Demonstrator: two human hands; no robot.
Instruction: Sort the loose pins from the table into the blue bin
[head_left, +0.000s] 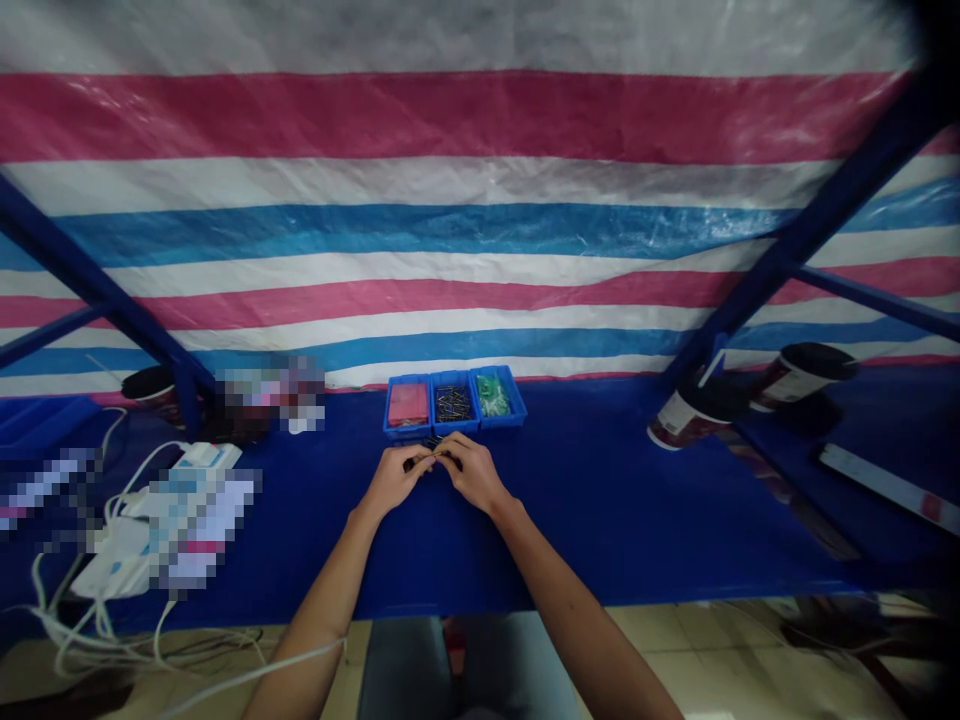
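My left hand [403,474] and my right hand [470,468] meet over the blue table, fingertips pinched close together. Something small is between them, too tiny to make out. Just beyond the hands stand three blue bins side by side. The left bin holds red-pink flat pieces [408,403], the middle one dark thin metal pieces [452,404], and the right one green and clear small pieces [493,395]. A few dark pieces [433,441] lie at the front of the middle bin, partly hidden by my fingers.
A white power strip [199,460] with tangled white cables [105,620] lies at the left. Dark-lidded tubs [686,412] stand at the right, near a blue metal frame [780,255]. The blue table [585,520] ends at a front edge above my legs.
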